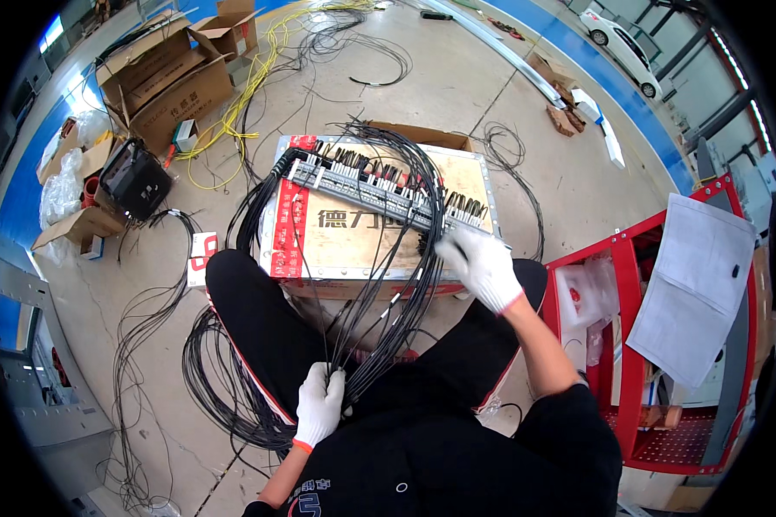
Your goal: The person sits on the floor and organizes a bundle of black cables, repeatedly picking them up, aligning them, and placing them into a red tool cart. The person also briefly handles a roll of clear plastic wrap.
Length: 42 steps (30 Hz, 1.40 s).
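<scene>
your white-gloved left hand (pixel 321 403) has got a bunch of thin black cables (pixel 388 332) gripped; your white-gloved right hand (pixel 485 269) is right by the long grey strip (pixel 353 188) lying across that pale wooden box (pixel 345 256)

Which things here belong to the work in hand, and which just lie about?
Apparently in use:
black cables, in the left hand
grey strip, near the right hand
wooden-topped box under the strip

Seemingly just lying about:
yellow cable on the floor
open cardboard box
black boxy device
</scene>
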Each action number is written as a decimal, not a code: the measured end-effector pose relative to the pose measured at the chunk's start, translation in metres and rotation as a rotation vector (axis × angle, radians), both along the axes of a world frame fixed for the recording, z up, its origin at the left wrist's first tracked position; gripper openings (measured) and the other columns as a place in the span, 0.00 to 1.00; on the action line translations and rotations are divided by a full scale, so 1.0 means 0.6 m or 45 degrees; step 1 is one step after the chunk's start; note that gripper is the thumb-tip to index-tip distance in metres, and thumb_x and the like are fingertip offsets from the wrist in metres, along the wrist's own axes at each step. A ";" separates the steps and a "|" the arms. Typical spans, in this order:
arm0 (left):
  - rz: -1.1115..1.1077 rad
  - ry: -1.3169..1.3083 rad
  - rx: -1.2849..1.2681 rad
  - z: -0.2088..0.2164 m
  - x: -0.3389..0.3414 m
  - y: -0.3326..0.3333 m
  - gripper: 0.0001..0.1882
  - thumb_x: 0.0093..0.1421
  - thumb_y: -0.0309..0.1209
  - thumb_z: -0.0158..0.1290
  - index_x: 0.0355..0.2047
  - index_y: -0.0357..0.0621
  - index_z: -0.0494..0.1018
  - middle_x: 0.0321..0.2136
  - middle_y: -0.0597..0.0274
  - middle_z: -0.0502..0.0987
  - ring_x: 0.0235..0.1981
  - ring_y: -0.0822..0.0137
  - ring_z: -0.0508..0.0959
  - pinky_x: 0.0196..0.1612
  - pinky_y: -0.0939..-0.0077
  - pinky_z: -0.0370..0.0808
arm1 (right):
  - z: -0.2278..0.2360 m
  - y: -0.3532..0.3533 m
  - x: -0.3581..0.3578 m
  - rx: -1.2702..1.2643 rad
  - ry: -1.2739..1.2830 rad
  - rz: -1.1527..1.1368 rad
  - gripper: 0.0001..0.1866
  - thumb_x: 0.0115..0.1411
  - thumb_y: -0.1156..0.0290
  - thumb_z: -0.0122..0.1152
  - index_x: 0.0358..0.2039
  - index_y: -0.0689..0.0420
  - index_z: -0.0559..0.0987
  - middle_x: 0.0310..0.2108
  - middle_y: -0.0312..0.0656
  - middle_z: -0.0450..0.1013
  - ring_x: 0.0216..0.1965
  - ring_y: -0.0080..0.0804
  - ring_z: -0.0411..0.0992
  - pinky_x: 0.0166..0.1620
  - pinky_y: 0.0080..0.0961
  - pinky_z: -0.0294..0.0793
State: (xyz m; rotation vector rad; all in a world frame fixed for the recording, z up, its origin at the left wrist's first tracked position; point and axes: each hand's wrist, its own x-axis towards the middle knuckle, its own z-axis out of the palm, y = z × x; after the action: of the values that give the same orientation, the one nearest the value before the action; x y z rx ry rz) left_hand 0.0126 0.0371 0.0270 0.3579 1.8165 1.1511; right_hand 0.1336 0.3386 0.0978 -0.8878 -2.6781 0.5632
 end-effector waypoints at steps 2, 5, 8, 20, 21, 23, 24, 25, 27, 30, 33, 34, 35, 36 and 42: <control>-0.116 -0.257 0.053 0.006 -0.012 0.005 0.11 0.69 0.34 0.47 0.38 0.39 0.72 0.18 0.63 0.75 0.14 0.76 0.74 0.20 0.80 0.70 | -0.033 -0.043 0.061 -0.160 -0.069 0.099 0.19 0.64 0.52 0.58 0.31 0.57 0.80 0.27 0.51 0.77 0.33 0.50 0.77 0.38 0.40 0.76; -0.271 -0.477 0.105 0.003 -0.031 0.008 0.10 0.70 0.34 0.46 0.40 0.40 0.71 0.22 0.63 0.77 0.17 0.77 0.73 0.23 0.83 0.71 | -0.084 -0.145 0.083 -1.231 -0.147 0.007 0.20 0.68 0.55 0.56 0.38 0.62 0.80 0.30 0.43 0.79 0.31 0.31 0.78 0.38 0.29 0.77; -0.455 -0.419 0.038 0.025 -0.040 0.023 0.14 0.67 0.37 0.52 0.44 0.38 0.74 0.28 0.65 0.78 0.25 0.80 0.75 0.30 0.83 0.73 | -0.130 -0.203 0.052 -1.582 0.304 -0.199 0.17 0.70 0.58 0.54 0.42 0.61 0.79 0.32 0.36 0.77 0.32 0.22 0.72 0.38 0.24 0.74; -0.317 -0.781 0.305 -0.029 -0.051 0.043 0.11 0.66 0.33 0.55 0.41 0.36 0.76 0.31 0.67 0.78 0.28 0.79 0.74 0.35 0.82 0.72 | -0.180 -0.232 0.061 -2.434 1.189 -0.369 0.04 0.65 0.72 0.57 0.39 0.57 0.75 0.34 0.35 0.73 0.38 0.22 0.71 0.45 0.23 0.70; -0.231 -0.802 0.257 -0.020 -0.048 0.049 0.11 0.67 0.33 0.54 0.42 0.36 0.76 0.31 0.66 0.79 0.28 0.79 0.74 0.35 0.83 0.72 | -0.185 -0.233 0.065 -2.476 1.179 -0.381 0.03 0.65 0.73 0.56 0.38 0.56 0.75 0.33 0.34 0.73 0.39 0.23 0.71 0.46 0.23 0.70; -0.144 -0.704 0.212 -0.017 -0.034 0.051 0.12 0.69 0.33 0.52 0.41 0.35 0.76 0.30 0.66 0.79 0.28 0.79 0.73 0.34 0.83 0.72 | -0.197 -0.238 0.058 -2.300 0.958 -0.329 0.08 0.64 0.70 0.59 0.42 0.59 0.78 0.37 0.35 0.76 0.41 0.24 0.73 0.48 0.24 0.71; -0.141 -0.585 0.219 -0.019 -0.024 0.049 0.12 0.69 0.33 0.52 0.41 0.35 0.76 0.29 0.66 0.79 0.27 0.80 0.73 0.33 0.83 0.71 | -0.181 -0.240 0.045 -2.138 0.803 -0.291 0.10 0.63 0.70 0.61 0.43 0.59 0.79 0.38 0.36 0.77 0.42 0.23 0.73 0.49 0.24 0.71; -0.139 -0.466 0.225 -0.024 -0.016 0.044 0.12 0.70 0.34 0.51 0.41 0.36 0.76 0.29 0.67 0.79 0.26 0.80 0.72 0.31 0.83 0.71 | -0.161 -0.241 0.036 -1.973 0.651 -0.253 0.11 0.63 0.69 0.62 0.44 0.60 0.80 0.39 0.36 0.77 0.43 0.23 0.73 0.49 0.24 0.71; -0.142 -0.324 0.177 -0.035 -0.008 0.038 0.12 0.70 0.34 0.50 0.38 0.37 0.76 0.26 0.68 0.78 0.25 0.81 0.71 0.30 0.83 0.70 | -0.142 -0.250 0.030 -1.860 0.574 -0.188 0.12 0.62 0.67 0.64 0.42 0.61 0.82 0.39 0.36 0.79 0.42 0.23 0.74 0.50 0.23 0.72; -0.110 -0.307 0.229 -0.028 -0.008 0.038 0.09 0.66 0.32 0.55 0.37 0.38 0.76 0.24 0.70 0.76 0.24 0.81 0.70 0.29 0.84 0.68 | -0.151 -0.250 0.034 -1.819 0.566 -0.165 0.13 0.63 0.67 0.63 0.42 0.62 0.82 0.38 0.35 0.79 0.42 0.23 0.74 0.49 0.23 0.72; -0.159 -0.319 0.313 -0.025 -0.016 0.034 0.07 0.62 0.29 0.58 0.37 0.38 0.76 0.24 0.73 0.75 0.24 0.82 0.70 0.28 0.84 0.67 | -0.148 -0.250 0.036 -1.737 0.546 -0.175 0.13 0.62 0.67 0.63 0.42 0.62 0.81 0.38 0.36 0.78 0.41 0.22 0.73 0.48 0.22 0.72; -0.164 -0.318 0.284 -0.017 -0.015 0.036 0.07 0.61 0.28 0.60 0.37 0.39 0.76 0.24 0.73 0.74 0.24 0.82 0.70 0.28 0.85 0.67 | -0.139 -0.251 0.033 -1.740 0.581 -0.193 0.13 0.63 0.67 0.62 0.43 0.62 0.81 0.37 0.36 0.78 0.41 0.22 0.73 0.48 0.22 0.71; -0.169 -0.317 0.254 -0.013 -0.015 0.038 0.08 0.60 0.28 0.61 0.37 0.39 0.76 0.24 0.74 0.74 0.24 0.82 0.70 0.29 0.85 0.67 | -0.135 -0.252 0.031 -1.742 0.617 -0.212 0.13 0.63 0.67 0.62 0.43 0.62 0.81 0.37 0.36 0.78 0.40 0.22 0.73 0.47 0.22 0.71; -0.130 -0.324 0.241 -0.012 -0.012 0.042 0.08 0.59 0.26 0.61 0.37 0.40 0.76 0.25 0.75 0.74 0.24 0.83 0.69 0.29 0.85 0.67 | -0.143 -0.253 0.031 -1.827 0.658 -0.225 0.13 0.63 0.67 0.62 0.43 0.62 0.80 0.37 0.36 0.78 0.40 0.23 0.73 0.47 0.22 0.71; -0.240 -0.716 0.393 -0.021 -0.031 0.038 0.14 0.57 0.27 0.63 0.43 0.39 0.74 0.35 0.69 0.77 0.34 0.78 0.75 0.40 0.81 0.72 | -0.151 -0.242 0.036 -1.622 0.632 -0.435 0.25 0.59 0.65 0.65 0.54 0.63 0.73 0.38 0.40 0.77 0.41 0.28 0.74 0.50 0.25 0.72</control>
State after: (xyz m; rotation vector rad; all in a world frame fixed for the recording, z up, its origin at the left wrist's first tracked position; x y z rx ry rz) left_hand -0.0062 0.0601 0.0145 0.3313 1.0989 1.2471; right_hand 0.1552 0.1934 0.0072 -1.1728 -1.4589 2.1033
